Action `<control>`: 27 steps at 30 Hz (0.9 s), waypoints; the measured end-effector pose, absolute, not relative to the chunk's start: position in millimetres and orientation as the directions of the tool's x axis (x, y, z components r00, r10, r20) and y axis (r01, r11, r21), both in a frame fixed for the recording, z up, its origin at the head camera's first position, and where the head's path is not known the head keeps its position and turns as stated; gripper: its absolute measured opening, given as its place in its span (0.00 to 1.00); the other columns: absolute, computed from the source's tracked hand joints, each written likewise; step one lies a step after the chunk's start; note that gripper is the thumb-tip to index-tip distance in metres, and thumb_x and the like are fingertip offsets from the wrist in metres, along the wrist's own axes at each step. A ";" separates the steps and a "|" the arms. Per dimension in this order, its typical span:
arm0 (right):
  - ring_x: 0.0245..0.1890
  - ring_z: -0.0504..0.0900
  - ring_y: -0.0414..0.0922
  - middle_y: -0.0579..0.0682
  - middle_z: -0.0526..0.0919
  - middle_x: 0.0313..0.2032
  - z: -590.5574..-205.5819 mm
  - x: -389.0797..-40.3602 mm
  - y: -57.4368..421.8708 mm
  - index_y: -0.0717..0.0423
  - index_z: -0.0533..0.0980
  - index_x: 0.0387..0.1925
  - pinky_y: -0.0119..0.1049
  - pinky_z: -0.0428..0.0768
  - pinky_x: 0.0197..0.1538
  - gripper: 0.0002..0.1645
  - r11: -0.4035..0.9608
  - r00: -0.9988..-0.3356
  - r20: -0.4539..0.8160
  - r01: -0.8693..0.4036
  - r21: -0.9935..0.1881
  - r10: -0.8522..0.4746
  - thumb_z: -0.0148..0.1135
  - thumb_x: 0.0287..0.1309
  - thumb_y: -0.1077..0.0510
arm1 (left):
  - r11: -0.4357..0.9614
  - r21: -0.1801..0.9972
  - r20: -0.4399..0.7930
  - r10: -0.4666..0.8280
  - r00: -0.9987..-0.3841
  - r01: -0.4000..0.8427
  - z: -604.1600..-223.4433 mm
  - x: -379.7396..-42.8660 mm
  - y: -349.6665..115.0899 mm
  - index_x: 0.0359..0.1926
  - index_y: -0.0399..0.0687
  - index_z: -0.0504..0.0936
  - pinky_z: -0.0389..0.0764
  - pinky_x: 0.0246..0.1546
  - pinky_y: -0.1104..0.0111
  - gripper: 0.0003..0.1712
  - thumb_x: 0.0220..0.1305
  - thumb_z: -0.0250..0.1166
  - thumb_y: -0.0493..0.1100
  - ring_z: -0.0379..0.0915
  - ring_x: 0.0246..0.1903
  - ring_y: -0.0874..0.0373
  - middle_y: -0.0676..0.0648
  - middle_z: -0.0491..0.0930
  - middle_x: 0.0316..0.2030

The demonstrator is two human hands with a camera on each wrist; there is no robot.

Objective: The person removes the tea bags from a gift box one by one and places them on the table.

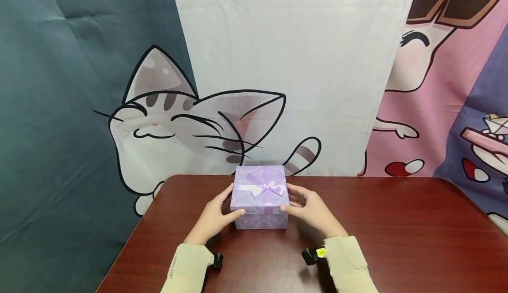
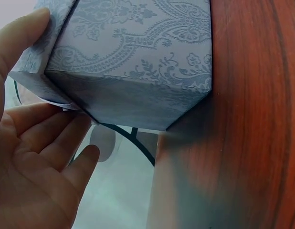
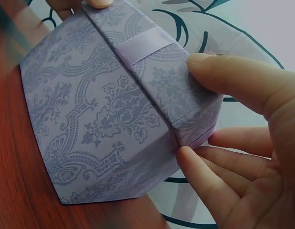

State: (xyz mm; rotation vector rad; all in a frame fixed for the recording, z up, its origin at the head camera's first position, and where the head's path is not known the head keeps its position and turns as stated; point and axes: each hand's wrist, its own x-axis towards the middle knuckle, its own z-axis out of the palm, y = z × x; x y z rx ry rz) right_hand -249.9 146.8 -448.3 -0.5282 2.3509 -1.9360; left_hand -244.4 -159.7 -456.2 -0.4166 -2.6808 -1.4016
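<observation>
A lilac patterned gift box [image 1: 261,221] stands on the table with its lid [image 1: 244,180] on, topped by a ribbon bow [image 1: 267,189]. My left hand [image 1: 214,217] holds the lid from the left, thumb on its front face and fingers along its side. From the right, my right hand [image 1: 313,209] grips the lid the same way, its thumb near the front corner. The right wrist view shows the right thumb [image 3: 228,78] on the lid's front and the fingers against its side. A dark seam runs between lid and base. The box's inside is hidden.
The reddish-brown wooden table [image 1: 397,231] has its far edge just behind the box. Beyond it hangs a cloth backdrop [image 1: 301,54] printed with a cartoon cat. A small black camera [image 1: 311,256] sits at the right wrist, and another [image 1: 216,261] at the left.
</observation>
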 end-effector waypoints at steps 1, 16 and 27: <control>0.61 0.80 0.59 0.66 0.74 0.66 -448.1 -249.8 146.6 0.68 0.67 0.70 0.41 0.80 0.58 0.45 0.157 -0.940 0.176 -0.228 -0.961 -0.291 0.77 0.54 0.60 | 0.541 0.794 0.201 0.198 -0.959 0.278 -456.1 -244.3 -159.6 0.78 0.50 0.61 0.63 0.71 0.46 0.53 0.57 0.76 0.58 0.60 0.73 0.45 0.44 0.64 0.74; 0.61 0.79 0.57 0.62 0.75 0.66 -441.1 -247.1 144.9 0.61 0.68 0.71 0.38 0.81 0.58 0.44 0.126 -0.949 0.188 -0.225 -0.966 -0.252 0.77 0.54 0.60 | 0.532 0.791 0.238 0.186 -0.953 0.301 -451.2 -241.8 -158.0 0.79 0.53 0.60 0.63 0.70 0.45 0.54 0.57 0.76 0.58 0.59 0.73 0.44 0.45 0.61 0.75; 0.63 0.78 0.54 0.60 0.76 0.65 -428.7 -241.3 143.5 0.57 0.69 0.72 0.34 0.80 0.58 0.41 0.060 -0.943 0.248 -0.267 -0.962 -0.221 0.74 0.58 0.61 | 0.493 0.786 0.349 0.146 -0.926 0.374 -438.7 -237.3 -154.4 0.79 0.55 0.60 0.59 0.72 0.46 0.52 0.59 0.76 0.55 0.55 0.75 0.49 0.48 0.61 0.75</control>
